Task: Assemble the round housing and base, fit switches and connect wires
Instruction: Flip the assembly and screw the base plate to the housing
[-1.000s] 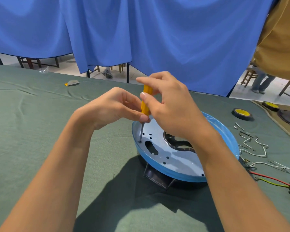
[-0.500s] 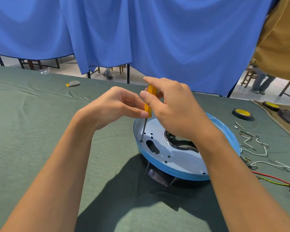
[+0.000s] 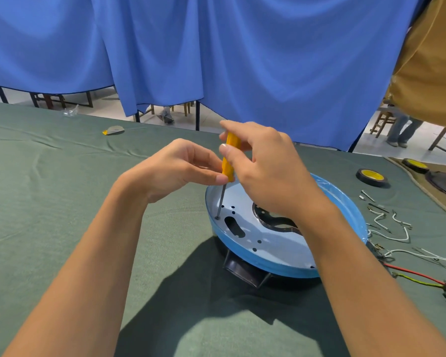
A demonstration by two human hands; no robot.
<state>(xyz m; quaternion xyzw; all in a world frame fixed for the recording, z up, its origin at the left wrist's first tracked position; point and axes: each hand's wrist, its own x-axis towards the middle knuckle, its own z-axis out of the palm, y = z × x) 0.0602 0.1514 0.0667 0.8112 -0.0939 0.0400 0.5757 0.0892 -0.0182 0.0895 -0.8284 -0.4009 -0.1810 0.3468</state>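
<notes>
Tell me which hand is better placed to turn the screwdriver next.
Probably right. The right hand wraps the top of the yellow screwdriver; the left hand only pinches its lower end, steadying the tip in a hole near the rim of the round housing.

tabletop (image 3: 49, 202): creased green cloth | 12 o'clock: blue curtain (image 3: 242, 60) behind far edge | 10 o'clock: grey-yellow scrap (image 3: 113, 130), clear plastic piece (image 3: 70, 112) beyond | 2 o'clock: black-yellow tape roll (image 3: 372, 177), second tape roll (image 3: 415, 164) farther out | 1 o'clock: tan fabric (image 3: 433, 73)
</notes>
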